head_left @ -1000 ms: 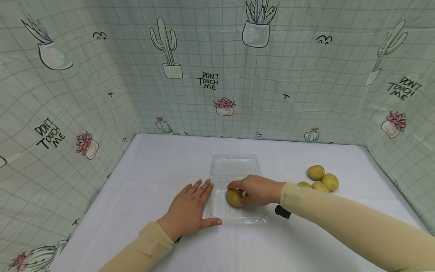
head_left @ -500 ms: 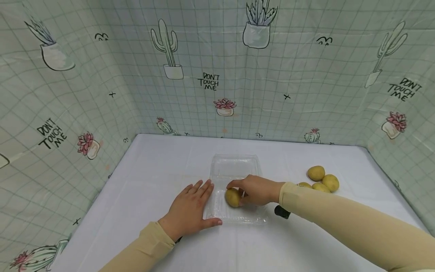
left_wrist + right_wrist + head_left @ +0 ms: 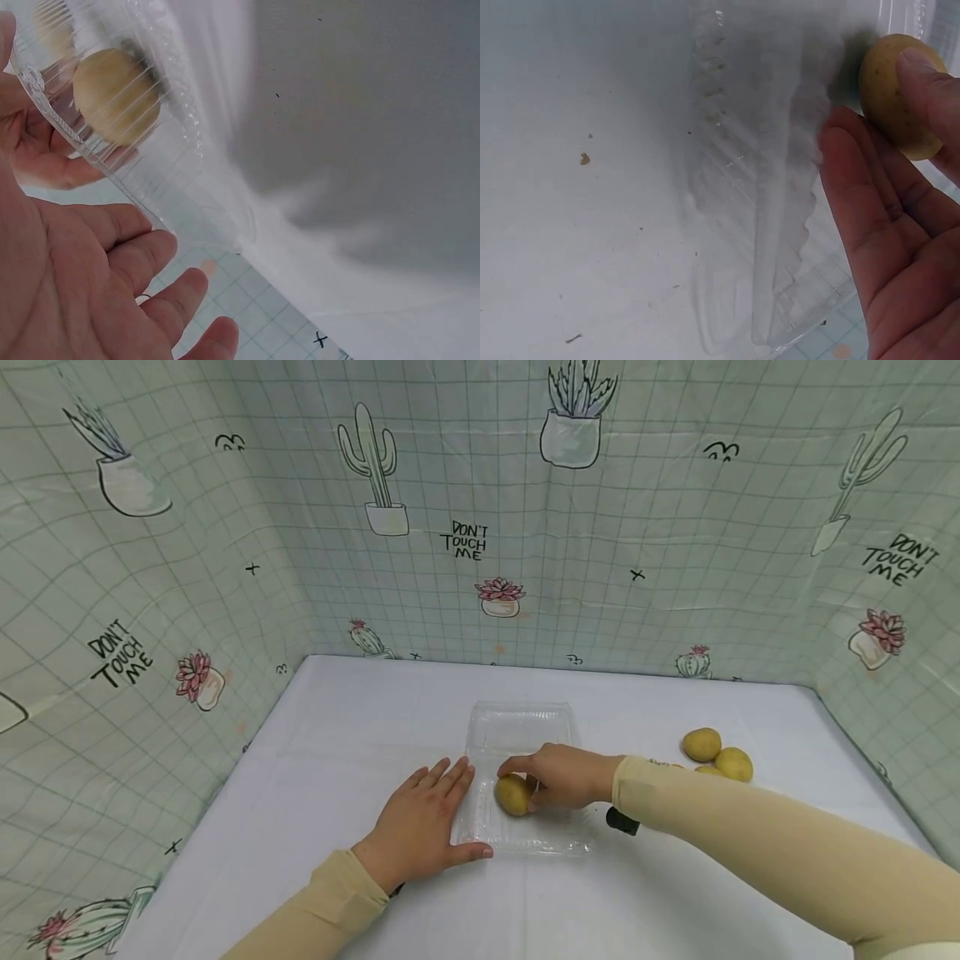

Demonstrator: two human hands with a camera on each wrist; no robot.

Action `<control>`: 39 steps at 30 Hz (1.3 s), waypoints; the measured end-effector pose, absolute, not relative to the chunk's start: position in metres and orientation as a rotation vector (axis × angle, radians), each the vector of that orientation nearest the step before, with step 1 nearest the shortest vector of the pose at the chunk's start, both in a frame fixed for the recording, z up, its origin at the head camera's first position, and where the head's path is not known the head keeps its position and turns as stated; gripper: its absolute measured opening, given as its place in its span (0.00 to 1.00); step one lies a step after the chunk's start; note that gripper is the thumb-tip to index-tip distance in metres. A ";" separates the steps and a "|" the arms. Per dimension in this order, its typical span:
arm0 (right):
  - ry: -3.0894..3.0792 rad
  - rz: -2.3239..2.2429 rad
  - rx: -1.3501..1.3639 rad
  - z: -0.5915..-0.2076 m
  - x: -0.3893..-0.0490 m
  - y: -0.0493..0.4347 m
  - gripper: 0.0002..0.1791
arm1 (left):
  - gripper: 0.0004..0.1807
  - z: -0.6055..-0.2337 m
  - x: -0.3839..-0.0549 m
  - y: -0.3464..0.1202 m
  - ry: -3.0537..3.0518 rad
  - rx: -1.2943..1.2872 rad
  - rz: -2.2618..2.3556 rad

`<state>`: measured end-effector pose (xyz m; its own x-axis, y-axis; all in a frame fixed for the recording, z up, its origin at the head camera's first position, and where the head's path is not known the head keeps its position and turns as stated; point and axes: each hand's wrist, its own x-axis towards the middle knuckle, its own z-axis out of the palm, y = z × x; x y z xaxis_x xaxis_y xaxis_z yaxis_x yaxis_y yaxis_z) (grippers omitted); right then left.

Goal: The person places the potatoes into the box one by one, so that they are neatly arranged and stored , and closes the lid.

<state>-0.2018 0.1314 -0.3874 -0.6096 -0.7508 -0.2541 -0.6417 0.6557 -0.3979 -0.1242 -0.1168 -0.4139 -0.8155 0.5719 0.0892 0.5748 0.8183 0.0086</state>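
Observation:
A clear plastic clamshell box [image 3: 525, 842] lies with its lid folded back in the middle of the white table. My right hand [image 3: 564, 777] reaches into its near half and pinches a potato [image 3: 513, 795] between thumb and fingers. The right wrist view shows the thumb lying across the potato [image 3: 897, 97]. My left hand [image 3: 420, 818] rests with fingers spread along the box's left side, fingertips right at its edge. Through the ribbed wall of the box [image 3: 180, 120], the left wrist view shows the potato [image 3: 116, 97] and part of the right hand.
Several more potatoes [image 3: 702, 745] lie in a group at the right of the table, partly hidden by my right sleeve [image 3: 720, 827]. A curtain with cactus prints [image 3: 570, 527] rises behind the table and along both sides. Small brown crumbs [image 3: 585, 159] dot the tabletop.
The right hand and potato have shifted very slightly left within the box. The left hand stays in place. The whole view has drifted a little to the right.

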 end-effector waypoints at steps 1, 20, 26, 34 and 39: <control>2.476 -0.363 -1.086 -0.387 -0.202 0.131 0.29 | 0.57 -0.414 -0.124 -0.117 -2.913 -0.922 -0.050; 2.488 -0.347 -1.148 -0.388 -0.201 0.114 0.29 | 0.58 -0.418 -0.125 -0.117 -2.886 -0.921 0.002; 2.520 -0.327 -1.124 -0.391 -0.201 0.108 0.29 | 0.58 -0.417 -0.124 -0.117 -2.883 -0.924 0.021; 2.543 -0.300 -1.136 -0.389 -0.202 0.104 0.29 | 0.58 -0.415 -0.124 -0.116 -2.879 -0.928 -0.001; 2.553 -0.268 -1.157 -0.387 -0.202 0.105 0.30 | 0.57 -0.417 -0.124 -0.116 -2.888 -0.921 -0.004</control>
